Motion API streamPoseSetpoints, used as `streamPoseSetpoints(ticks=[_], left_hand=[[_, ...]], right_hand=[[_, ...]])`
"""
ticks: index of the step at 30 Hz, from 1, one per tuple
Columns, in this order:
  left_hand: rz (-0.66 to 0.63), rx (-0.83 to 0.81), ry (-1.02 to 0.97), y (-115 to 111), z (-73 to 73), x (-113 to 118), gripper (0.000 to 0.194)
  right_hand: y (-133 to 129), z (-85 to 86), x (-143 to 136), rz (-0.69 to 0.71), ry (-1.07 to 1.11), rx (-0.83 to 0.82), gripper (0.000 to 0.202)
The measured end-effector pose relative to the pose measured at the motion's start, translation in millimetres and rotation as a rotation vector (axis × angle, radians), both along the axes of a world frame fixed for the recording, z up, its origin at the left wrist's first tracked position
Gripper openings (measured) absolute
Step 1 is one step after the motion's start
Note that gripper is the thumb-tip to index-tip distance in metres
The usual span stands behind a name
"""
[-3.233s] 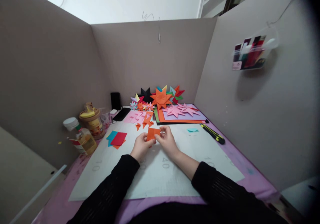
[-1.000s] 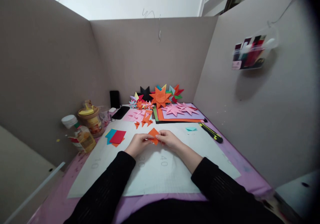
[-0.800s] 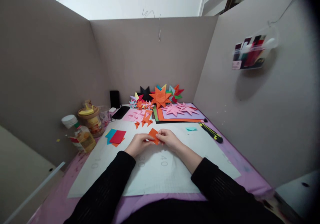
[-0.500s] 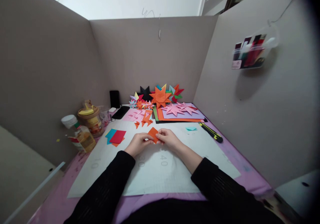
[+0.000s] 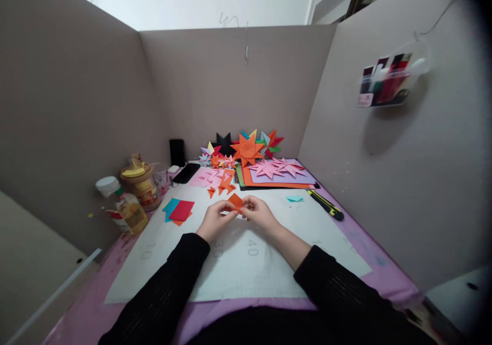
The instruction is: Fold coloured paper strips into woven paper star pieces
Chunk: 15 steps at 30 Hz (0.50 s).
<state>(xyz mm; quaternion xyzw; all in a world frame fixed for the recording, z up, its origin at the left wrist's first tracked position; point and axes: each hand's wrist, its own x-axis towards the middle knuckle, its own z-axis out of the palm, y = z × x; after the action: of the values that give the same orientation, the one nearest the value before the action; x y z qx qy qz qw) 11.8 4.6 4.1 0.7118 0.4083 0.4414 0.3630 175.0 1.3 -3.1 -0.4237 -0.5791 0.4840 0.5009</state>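
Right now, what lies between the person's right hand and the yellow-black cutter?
In the head view, a small turquoise paper lies on the white sheet between the right hand and the cutter.

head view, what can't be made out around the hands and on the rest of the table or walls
All in the head view:
Orange paper: lower part hidden by the left hand and right hand.
Blue sheet: partly covered by the red sheet.
Hanging container: contents blurred.
Bottle label: too small to read.
Left sleeve: cut off by the bottom edge.
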Motion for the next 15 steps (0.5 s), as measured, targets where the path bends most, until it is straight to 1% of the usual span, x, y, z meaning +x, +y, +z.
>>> streamPoseSetpoints(ticks=[3,8,10,15], left_hand=[[-0.009,0.011,0.015,0.3,0.4,-1.0,0.020],[-0.026,-0.056,-0.039,0.9,2.0,-1.8,0.022],[-0.028,-0.055,-0.036,0.7,2.6,-1.5,0.023],[0.020,-0.059,-0.023,1.3,2.7,-0.8,0.023]], right_hand=[[-0.4,0.4,0.2,-0.009,0.001,0.005,0.017],[1.1,-1.1,-0.1,-0.032,0.036,0.016,0.020],[1.2,-1.5,-0.2,-0.044,0.042,0.014,0.021],[-0.2,-0.3,-0.6,-0.053,0.052,0.010,0.021]])
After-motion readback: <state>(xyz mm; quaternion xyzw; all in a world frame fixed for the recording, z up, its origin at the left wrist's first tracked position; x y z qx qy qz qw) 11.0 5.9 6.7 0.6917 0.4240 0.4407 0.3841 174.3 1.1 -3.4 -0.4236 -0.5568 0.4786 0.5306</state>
